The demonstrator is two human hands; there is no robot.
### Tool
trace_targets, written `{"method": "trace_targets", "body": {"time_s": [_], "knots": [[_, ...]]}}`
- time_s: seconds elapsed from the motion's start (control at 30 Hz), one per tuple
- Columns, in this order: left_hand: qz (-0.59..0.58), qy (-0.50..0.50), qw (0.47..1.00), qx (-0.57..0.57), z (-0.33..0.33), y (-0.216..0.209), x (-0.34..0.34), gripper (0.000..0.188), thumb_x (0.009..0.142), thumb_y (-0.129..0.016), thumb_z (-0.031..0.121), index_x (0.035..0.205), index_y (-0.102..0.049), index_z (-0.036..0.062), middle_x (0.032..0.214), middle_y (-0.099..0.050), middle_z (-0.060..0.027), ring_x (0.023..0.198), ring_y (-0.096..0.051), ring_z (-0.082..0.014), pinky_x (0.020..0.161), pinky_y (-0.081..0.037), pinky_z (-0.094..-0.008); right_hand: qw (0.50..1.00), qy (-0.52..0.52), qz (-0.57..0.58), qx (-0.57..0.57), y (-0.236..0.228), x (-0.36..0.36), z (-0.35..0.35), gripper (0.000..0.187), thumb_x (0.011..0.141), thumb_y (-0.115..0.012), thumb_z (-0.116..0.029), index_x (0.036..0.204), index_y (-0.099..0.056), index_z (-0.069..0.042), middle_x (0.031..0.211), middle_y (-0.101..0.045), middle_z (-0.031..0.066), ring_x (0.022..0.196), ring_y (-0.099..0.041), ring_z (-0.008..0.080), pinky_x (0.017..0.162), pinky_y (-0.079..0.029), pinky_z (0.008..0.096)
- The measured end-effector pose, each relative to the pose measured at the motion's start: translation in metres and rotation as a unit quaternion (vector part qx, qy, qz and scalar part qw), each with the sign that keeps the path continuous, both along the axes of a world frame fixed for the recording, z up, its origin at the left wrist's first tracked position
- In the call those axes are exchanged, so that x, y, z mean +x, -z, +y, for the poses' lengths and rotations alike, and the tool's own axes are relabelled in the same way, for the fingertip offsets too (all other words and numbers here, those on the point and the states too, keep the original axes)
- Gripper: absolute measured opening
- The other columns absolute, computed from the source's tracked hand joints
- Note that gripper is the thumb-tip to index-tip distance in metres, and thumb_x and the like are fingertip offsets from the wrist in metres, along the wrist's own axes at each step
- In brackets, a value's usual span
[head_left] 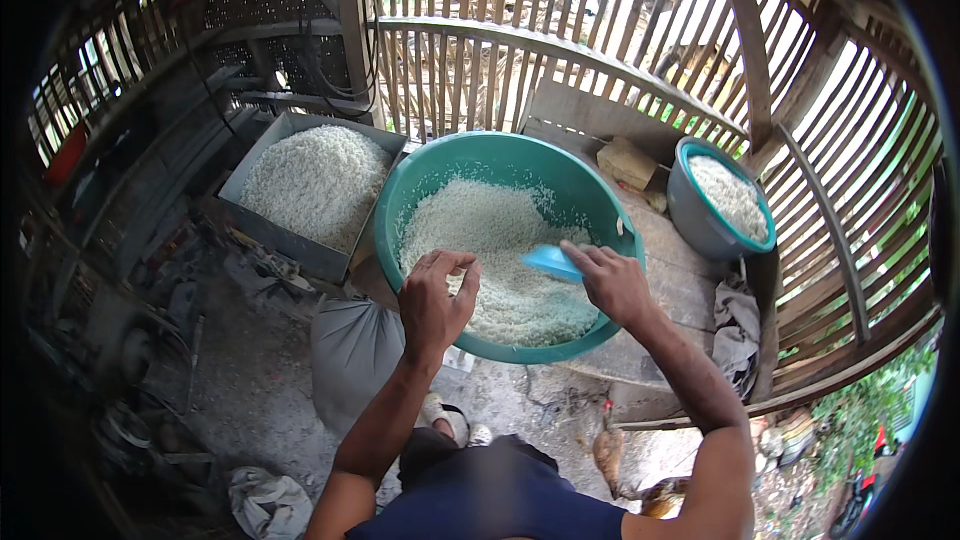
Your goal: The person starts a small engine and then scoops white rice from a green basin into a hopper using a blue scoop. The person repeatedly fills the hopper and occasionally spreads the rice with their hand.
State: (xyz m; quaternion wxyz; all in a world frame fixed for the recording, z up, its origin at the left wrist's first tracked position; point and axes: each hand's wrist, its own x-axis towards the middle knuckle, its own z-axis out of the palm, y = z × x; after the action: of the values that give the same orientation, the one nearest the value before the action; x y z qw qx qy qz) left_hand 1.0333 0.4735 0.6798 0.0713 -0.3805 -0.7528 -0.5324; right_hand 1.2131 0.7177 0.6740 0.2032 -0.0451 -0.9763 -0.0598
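A wide green plastic basin (510, 147) holds a heap of white rice grains (480, 215), with scattered grains stuck to its inner wall. Over the basin's right side, my right hand (612, 285) is closed on a light-blue plastic scoop (552, 261), blurred by motion just above the rice. My left hand (437, 302) hovers over the basin's near left rim. Its thumb and forefinger curve together in a pinch; anything between the tips is too small to make out.
Left of the basin stands a rectangular metal bin (290, 250) of rice. To the right sits a grey tub (690, 210) of rice on wooden planks, near a wooden block (628, 162). A full sack (355, 355) leans below; a chicken (607, 455) stands on the floor. Slatted walls (560, 55) enclose the space.
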Motion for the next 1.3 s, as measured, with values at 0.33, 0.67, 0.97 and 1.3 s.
{"method": "trace_targets", "body": {"time_s": [0.33, 0.67, 0.97, 1.3], "knots": [[0.021, -0.072, 0.990, -0.120, 0.006, 0.007, 0.001, 0.024, 0.090, -0.074, 0.030, 0.089, -0.077, 0.0063, 0.083, -0.077, -0.0123, 0.074, -0.074, -0.0329, 0.070, -0.056, -0.0417, 0.972, 0.132, 0.134, -0.144, 0.015, 0.001, 0.002, 0.054, 0.083, -0.058, 0.000, 0.136, -0.062, -0.011, 0.103, -0.071, 0.0120, 0.093, -0.070, 0.0327, 0.080, -0.056, 0.0459], [0.034, 0.041, 0.993, 0.109, -0.031, 0.010, 0.043, 0.017, 0.092, -0.070, 0.013, 0.104, -0.074, 0.0027, 0.102, -0.076, -0.0156, 0.093, -0.073, -0.0271, 0.085, -0.055, -0.0399, 0.942, 0.172, 0.175, -0.229, 0.018, 0.001, 0.006, 0.046, 0.086, -0.054, -0.002, 0.128, -0.069, -0.010, 0.111, -0.073, 0.0182, 0.095, -0.071, 0.0397, 0.085, -0.056, 0.0487], [0.284, 0.129, 0.946, -0.085, -0.041, 0.026, 0.086, 0.030, 0.095, -0.068, 0.019, 0.121, -0.073, 0.0043, 0.123, -0.073, -0.0133, 0.120, -0.067, -0.0308, 0.108, -0.048, -0.0460, 0.939, 0.178, 0.155, -0.251, 0.012, 0.000, 0.006, 0.048, 0.085, -0.054, -0.002, 0.130, -0.069, -0.011, 0.114, -0.073, 0.0191, 0.098, -0.070, 0.0396, 0.088, -0.056, 0.0493], [0.138, 0.102, 0.952, -0.255, 0.054, -0.001, -0.006, 0.042, 0.096, -0.067, 0.037, 0.123, -0.068, 0.0045, 0.120, -0.072, -0.0175, 0.118, -0.066, -0.0355, 0.103, -0.051, -0.0472, 0.926, 0.175, 0.145, -0.301, 0.016, -0.001, 0.013, 0.049, 0.084, -0.050, -0.002, 0.129, -0.069, -0.009, 0.116, -0.072, 0.0239, 0.106, -0.069, 0.0414, 0.093, -0.053, 0.0492]]}}
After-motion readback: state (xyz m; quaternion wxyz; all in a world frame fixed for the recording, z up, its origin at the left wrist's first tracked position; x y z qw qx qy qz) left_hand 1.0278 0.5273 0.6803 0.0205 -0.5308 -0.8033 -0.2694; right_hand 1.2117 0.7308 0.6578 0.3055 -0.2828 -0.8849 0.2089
